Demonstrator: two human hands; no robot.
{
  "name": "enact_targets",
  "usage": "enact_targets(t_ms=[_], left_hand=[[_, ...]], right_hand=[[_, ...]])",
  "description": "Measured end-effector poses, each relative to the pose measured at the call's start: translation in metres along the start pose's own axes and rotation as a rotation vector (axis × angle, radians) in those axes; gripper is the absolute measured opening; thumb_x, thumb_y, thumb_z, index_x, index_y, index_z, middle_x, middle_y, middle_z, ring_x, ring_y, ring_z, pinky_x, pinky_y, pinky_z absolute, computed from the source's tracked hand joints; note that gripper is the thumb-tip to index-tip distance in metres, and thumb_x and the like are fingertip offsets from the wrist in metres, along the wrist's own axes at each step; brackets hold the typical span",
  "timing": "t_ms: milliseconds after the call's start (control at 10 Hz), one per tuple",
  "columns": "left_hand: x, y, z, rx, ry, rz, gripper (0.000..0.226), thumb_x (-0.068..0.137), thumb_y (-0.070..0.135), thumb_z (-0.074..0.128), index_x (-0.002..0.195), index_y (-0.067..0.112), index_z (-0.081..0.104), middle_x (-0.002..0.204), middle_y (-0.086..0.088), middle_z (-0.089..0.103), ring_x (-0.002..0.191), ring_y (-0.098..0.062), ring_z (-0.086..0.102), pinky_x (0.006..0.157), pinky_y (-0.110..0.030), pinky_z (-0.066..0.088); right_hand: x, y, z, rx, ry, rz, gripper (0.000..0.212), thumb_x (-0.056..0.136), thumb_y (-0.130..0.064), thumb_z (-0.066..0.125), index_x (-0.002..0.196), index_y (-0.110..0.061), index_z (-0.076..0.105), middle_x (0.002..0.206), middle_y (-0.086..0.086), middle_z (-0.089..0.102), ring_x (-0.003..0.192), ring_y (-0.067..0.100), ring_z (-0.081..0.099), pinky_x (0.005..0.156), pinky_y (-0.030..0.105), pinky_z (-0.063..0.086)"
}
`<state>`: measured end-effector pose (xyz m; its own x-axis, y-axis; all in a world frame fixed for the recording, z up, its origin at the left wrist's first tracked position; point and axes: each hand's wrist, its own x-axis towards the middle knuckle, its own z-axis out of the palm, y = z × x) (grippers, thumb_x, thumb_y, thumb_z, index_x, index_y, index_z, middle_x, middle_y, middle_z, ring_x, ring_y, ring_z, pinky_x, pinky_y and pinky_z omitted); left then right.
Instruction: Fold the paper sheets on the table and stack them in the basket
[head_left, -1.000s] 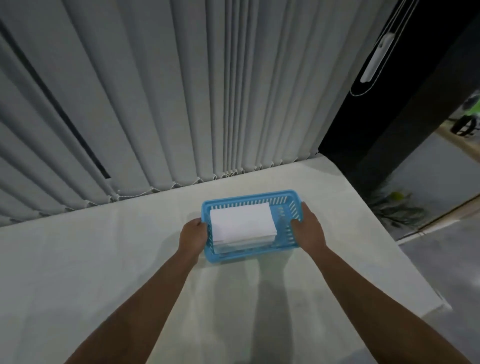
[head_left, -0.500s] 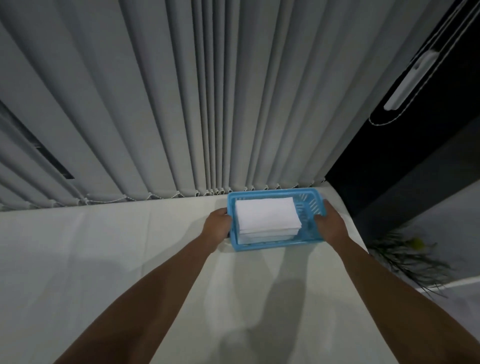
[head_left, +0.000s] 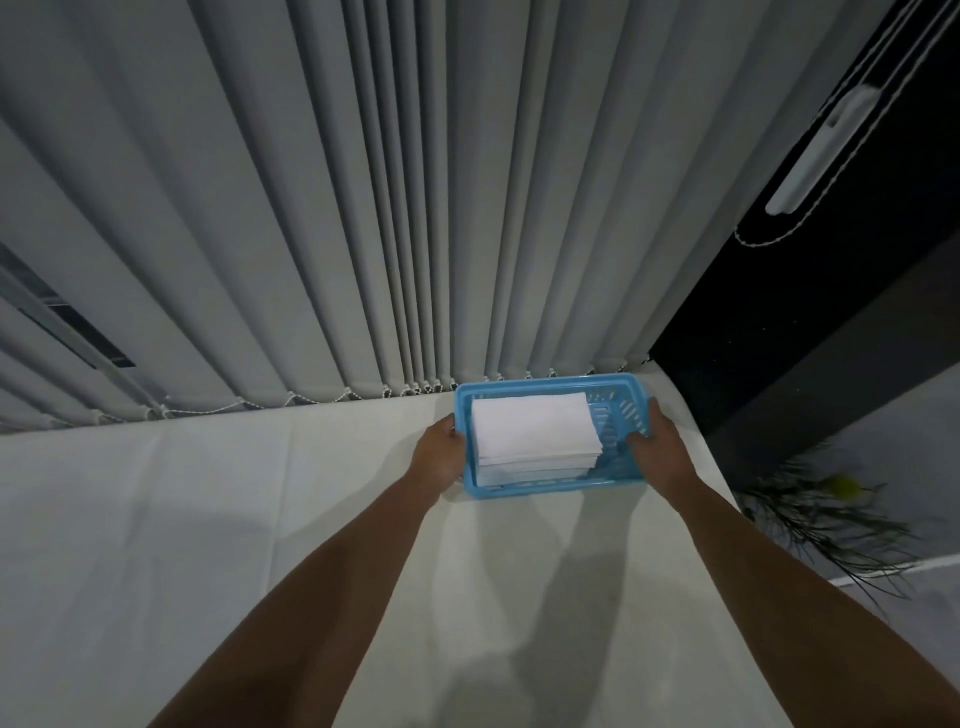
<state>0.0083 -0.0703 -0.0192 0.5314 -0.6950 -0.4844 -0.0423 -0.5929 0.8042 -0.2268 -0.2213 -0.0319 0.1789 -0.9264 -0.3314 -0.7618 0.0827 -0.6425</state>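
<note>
One blue basket (head_left: 621, 384) sits at the far right corner of the table (head_left: 208, 519), its far rim just beside the hem of the vertical blinds (head_left: 363, 208). One stack of folded paper sheets (head_left: 535, 428) lies inside, pushed to the basket's left side; sheet count can't be told. Two hands on it: left hand (head_left: 440, 460) wrapped on the left wall, right hand (head_left: 657, 449) clamped on the right wall, fingers curled over the rim. A plant (head_left: 815, 514) is off the table's right edge.

Slotted blue plastic basket (head_left: 550, 487), matt white paper stack (head_left: 535, 426), cloth-covered table (head_left: 208, 519)
</note>
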Motion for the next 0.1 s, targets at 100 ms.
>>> enact_targets(t_ms=[100], left_hand=[[-0.0001, 0.0003, -0.0024, 0.051, 0.04, -0.071, 0.043, 0.099, 0.016, 0.033, 0.14, 0.012, 0.046, 0.139, -0.014, 0.053, 0.117, -0.03, 0.057, 0.103, -0.04, 0.043]], right_hand=[[0.0019, -0.0059, -0.0032, -0.131, 0.042, 0.021, 0.063, 0.097, -0.022, 0.042, 0.153, -0.016, 0.014, 0.159, 0.011, 0.02, 0.137, 0.039, 0.028, 0.111, 0.042, 0.025]])
